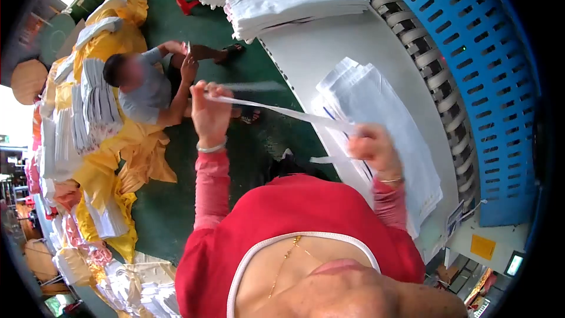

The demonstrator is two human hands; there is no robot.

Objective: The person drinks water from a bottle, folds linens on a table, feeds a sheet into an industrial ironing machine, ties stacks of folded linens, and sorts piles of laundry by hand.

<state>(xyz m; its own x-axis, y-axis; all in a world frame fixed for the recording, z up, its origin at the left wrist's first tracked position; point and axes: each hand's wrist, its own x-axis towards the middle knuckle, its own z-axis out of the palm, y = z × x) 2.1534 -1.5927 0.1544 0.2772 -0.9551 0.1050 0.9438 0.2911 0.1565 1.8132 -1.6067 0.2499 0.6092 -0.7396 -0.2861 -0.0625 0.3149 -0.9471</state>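
Observation:
My left hand [210, 115] is raised over the green floor, its fingers closed on a thin white strip [276, 108]. From there the strip runs down to the right, to my right hand [374, 148], which is blurred but closed around it. A loose tail of the strip sticks out left of my right hand, and another blurred length trails from my left fingers. Just beyond and beneath my right hand lies a stack of flat white sacks [388, 123] with blue lines near one edge. It rests on a pale worktable [294, 41].
More folded white stacks [297, 1] lie at the table's far end. A ribbed roller [432, 70] and blue slotted panel [465, 53] border the right side. Left, a seated person [141, 91] works beside piled white and yellow sacks [97, 123]. A red stool [183, 0] stands behind.

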